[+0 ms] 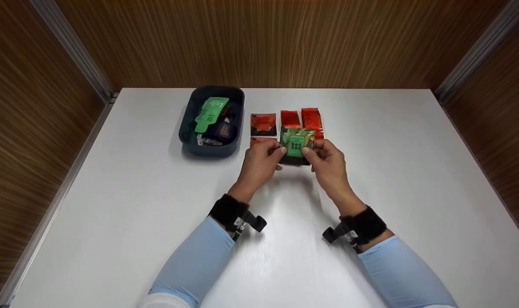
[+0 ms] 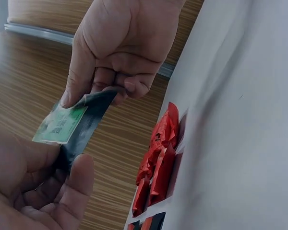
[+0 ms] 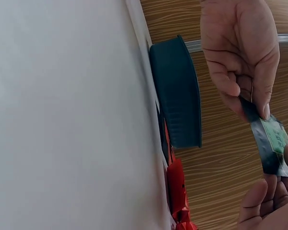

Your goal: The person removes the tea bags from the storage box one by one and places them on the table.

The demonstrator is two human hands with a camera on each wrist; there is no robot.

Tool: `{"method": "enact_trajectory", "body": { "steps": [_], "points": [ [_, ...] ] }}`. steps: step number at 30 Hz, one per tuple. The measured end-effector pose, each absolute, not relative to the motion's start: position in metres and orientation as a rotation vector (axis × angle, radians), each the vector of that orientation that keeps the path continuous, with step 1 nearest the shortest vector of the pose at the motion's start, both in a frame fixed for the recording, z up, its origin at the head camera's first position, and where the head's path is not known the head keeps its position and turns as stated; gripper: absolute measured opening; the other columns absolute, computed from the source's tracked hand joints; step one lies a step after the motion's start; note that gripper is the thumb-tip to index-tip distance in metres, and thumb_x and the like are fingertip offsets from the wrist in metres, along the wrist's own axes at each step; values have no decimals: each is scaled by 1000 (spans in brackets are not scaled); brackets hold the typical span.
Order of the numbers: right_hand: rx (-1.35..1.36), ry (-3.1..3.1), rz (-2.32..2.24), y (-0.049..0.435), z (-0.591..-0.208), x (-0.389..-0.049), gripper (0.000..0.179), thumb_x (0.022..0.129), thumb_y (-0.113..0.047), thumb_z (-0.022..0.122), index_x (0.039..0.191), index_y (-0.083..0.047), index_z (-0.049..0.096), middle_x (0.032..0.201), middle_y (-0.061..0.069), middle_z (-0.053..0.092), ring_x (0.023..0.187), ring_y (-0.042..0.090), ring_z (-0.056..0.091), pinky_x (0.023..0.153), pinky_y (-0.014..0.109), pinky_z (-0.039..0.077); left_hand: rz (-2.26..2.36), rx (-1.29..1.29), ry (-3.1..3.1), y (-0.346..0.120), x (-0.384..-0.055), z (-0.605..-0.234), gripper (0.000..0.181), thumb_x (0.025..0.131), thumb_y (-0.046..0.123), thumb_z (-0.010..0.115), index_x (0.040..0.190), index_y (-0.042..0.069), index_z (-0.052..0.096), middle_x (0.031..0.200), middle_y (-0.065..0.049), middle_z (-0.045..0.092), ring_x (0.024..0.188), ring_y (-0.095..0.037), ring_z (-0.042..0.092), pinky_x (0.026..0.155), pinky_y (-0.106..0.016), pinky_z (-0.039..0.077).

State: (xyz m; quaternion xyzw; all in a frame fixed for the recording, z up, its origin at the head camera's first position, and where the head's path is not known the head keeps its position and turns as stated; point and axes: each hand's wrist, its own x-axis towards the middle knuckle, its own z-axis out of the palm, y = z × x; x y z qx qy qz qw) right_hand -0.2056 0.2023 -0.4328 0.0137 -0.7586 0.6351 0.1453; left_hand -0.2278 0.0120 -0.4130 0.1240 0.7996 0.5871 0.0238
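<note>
left hand (image 1: 259, 164): we see thumb and fingers pinched tight on the left side of a green-labelled packet (image 1: 296, 143).
right hand (image 1: 329, 166): pinching the same packet's right side just as snugly.
packet's place: we find it held up off the tabletop (image 1: 114, 205), nearer the back edge than the front, its lower band dark.
red packets (image 1: 311, 119): two show just beyond it, toward the back edge; we see more red partly hidden behind it.
red-and-black packets (image 1: 263, 125): two in a column left of the red ones, the nearer partly covered by the left hand.
dark blue tub (image 1: 212, 149): close to the back edge, toward the back left corner; inside, we see a green bottle-shaped piece (image 1: 210, 112) over dark wrappers (image 1: 226, 131).
wrists: black straps (image 1: 366, 224), light blue sleeves (image 1: 195, 252) below.
wood-grain panels (image 1: 263, 42): rising beyond the back edge.
</note>
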Motion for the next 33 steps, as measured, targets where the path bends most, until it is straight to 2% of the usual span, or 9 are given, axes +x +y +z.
{"method": "enact_trajectory", "body": {
  "steps": [3, 8, 10, 15, 21, 28, 33],
  "points": [
    [43, -2227, 1797, 205, -435, -202, 17, 97, -14, 74, 107, -1, 67, 89, 8, 70, 75, 28, 61, 57, 27, 48, 1908, 350, 2416, 19, -226, -414, 12, 103, 17, 66, 101, 6, 71, 95, -14, 72, 76, -19, 72, 71, -33, 60],
    [27, -2208, 1783, 212, -433, -203, 17, 98, -14, 73, 107, 0, 68, 87, 6, 71, 68, 17, 61, 55, 25, 47, 1957, 335, 2354, 29, -228, -412, 11, 103, 16, 66, 103, 6, 70, 91, -7, 70, 79, -23, 73, 74, -38, 61],
    [7, -2185, 1788, 218, -430, -206, 19, 98, -14, 73, 109, 1, 68, 86, 5, 71, 64, 14, 60, 54, 23, 46, 1911, 339, 2396, 34, -231, -410, 12, 103, 20, 66, 104, 9, 71, 89, -4, 70, 77, -20, 72, 73, -37, 61],
    [-117, -2127, 1842, 241, -421, -221, 23, 99, -18, 72, 113, 0, 66, 81, 3, 67, 61, 16, 56, 49, 24, 46, 1767, 343, 2524, 44, -241, -405, 19, 103, 29, 66, 113, 15, 75, 92, 1, 72, 78, -12, 68, 66, -31, 54],
    [-277, -2089, 1909, 282, -415, -251, 19, 102, -16, 67, 113, -1, 63, 78, 4, 61, 57, 10, 54, 45, 21, 47, 1585, 450, 2661, 45, -244, -412, 20, 104, 21, 64, 116, 11, 77, 97, 3, 73, 79, -11, 62, 66, -27, 49],
    [-408, -2290, 1778, 316, -422, -288, 33, 105, -13, 59, 133, 5, 59, 86, 5, 61, 63, 9, 61, 56, 24, 54, 1483, 523, 2742, 35, -246, -415, 17, 103, 17, 64, 111, 11, 77, 95, 2, 72, 74, -12, 59, 64, -26, 48],
    [-466, -2413, 1691, 327, -426, -303, 39, 105, -13, 58, 139, 5, 57, 91, 8, 63, 64, 12, 64, 59, 26, 54, 1454, 553, 2740, 33, -247, -412, 17, 104, 17, 64, 112, 10, 77, 94, 3, 71, 76, -12, 59, 66, -26, 49]
  ]
}}
